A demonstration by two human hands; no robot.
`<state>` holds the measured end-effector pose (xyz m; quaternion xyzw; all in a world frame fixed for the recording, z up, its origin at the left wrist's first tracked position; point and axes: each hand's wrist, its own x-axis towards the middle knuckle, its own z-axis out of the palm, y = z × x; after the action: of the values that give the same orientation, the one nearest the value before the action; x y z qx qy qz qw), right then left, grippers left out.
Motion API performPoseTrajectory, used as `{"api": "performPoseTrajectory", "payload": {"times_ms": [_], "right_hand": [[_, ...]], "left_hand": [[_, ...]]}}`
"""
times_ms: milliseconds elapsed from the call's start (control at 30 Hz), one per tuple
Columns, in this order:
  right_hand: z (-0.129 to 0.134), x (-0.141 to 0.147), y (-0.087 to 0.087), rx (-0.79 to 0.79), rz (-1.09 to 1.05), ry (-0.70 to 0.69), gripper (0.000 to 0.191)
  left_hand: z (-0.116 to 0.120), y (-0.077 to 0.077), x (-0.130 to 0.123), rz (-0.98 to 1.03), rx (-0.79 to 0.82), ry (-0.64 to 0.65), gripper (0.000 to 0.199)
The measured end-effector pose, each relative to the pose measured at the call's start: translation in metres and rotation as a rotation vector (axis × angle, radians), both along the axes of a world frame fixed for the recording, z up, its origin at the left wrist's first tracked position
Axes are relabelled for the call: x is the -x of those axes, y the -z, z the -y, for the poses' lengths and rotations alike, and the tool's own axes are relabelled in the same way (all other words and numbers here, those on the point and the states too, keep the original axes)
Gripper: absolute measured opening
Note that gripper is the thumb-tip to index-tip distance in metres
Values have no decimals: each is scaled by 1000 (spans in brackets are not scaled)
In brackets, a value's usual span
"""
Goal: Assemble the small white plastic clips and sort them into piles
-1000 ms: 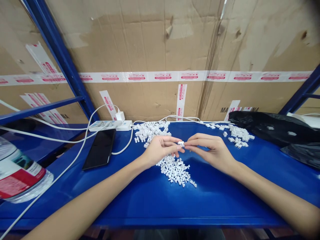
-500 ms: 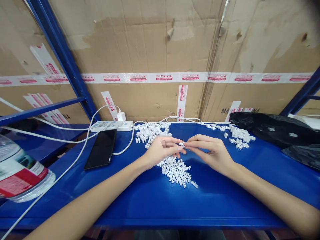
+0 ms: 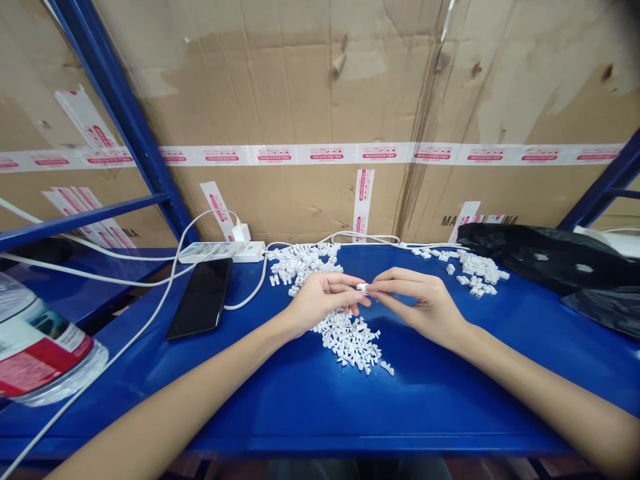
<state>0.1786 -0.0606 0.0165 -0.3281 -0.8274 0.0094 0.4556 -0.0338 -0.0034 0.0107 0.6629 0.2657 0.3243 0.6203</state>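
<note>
We pinch a small white plastic piece near the centre of the frame between the fingertips of both hands, the left hand and the right hand curled inward and meeting over it. It looks light and stiff, but so tiny that it could slip, so its ends seem the best place to hold it. Below lies a heap of similar pieces on the blue desk, with more heaps toward the upper left and another heap at the right.
</note>
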Motion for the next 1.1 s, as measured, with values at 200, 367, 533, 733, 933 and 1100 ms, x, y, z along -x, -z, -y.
{"api": "performPoseTrajectory", "payload": {"times_ms": [200, 367, 533, 733, 933, 1100], "right_hand": [[1, 2, 0, -2, -5, 6, 18], [1, 1, 0, -4, 14, -4, 17], [0, 0, -1, -13, 38, -29, 18], [0, 0, -2, -24, 67, -23, 18], [0, -1, -3, -48, 98, -33, 19], [1, 0, -3, -46, 109, -35, 20]], "left_hand": [[0, 0, 0, 5, 6, 5, 30], [0, 0, 0, 7, -1, 4, 30], [0, 0, 0, 10, 11, -3, 31], [-3, 2, 0, 28, 28, 5, 34], [-3, 2, 0, 5, 27, -1, 32], [-3, 3, 0, 12, 25, -4, 34]]}}
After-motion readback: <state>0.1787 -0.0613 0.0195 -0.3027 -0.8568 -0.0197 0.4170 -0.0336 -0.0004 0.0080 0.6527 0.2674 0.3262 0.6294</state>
